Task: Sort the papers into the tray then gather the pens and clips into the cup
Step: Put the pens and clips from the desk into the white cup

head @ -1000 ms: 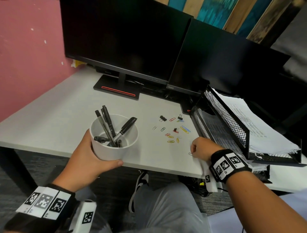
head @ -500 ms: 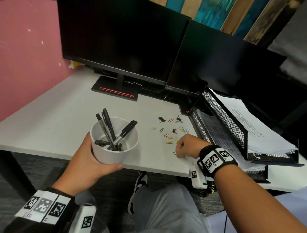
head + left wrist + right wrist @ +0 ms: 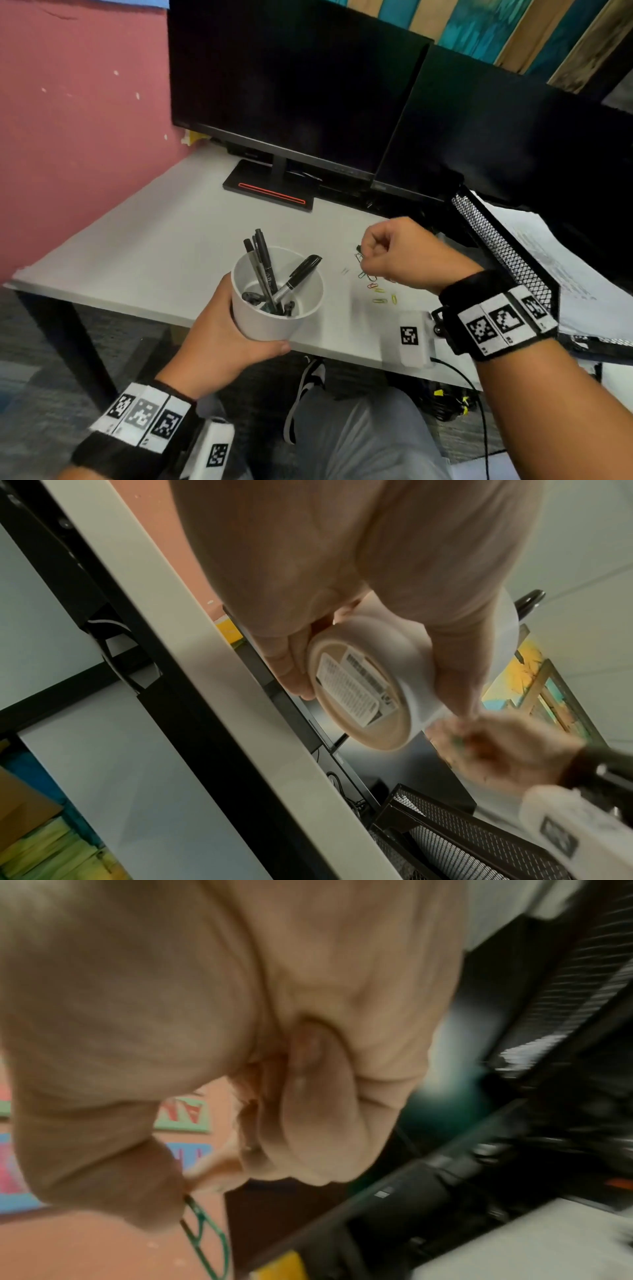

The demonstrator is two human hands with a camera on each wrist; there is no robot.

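My left hand (image 3: 219,329) grips a white cup (image 3: 277,308) at the desk's near edge; several black pens (image 3: 265,270) stand in it. From below, the left wrist view shows the cup's labelled base (image 3: 359,685) between thumb and fingers. My right hand (image 3: 394,253) hovers in a fist to the right of the cup and pinches a green paper clip (image 3: 209,1234). Coloured paper clips (image 3: 380,294) lie scattered on the desk under and beside that hand. Papers (image 3: 561,270) lie in the black mesh tray (image 3: 500,246) at the right.
Two dark monitors (image 3: 294,82) stand at the back of the white desk (image 3: 154,246), one on a base with a red stripe (image 3: 270,195). A pink wall (image 3: 68,137) runs along the left. My legs and a shoe (image 3: 308,387) are under the desk.
My right hand rose from the desk's near edge and travelled left toward the cup, with a clip pinched in it. The left hand kept its hold on the cup.
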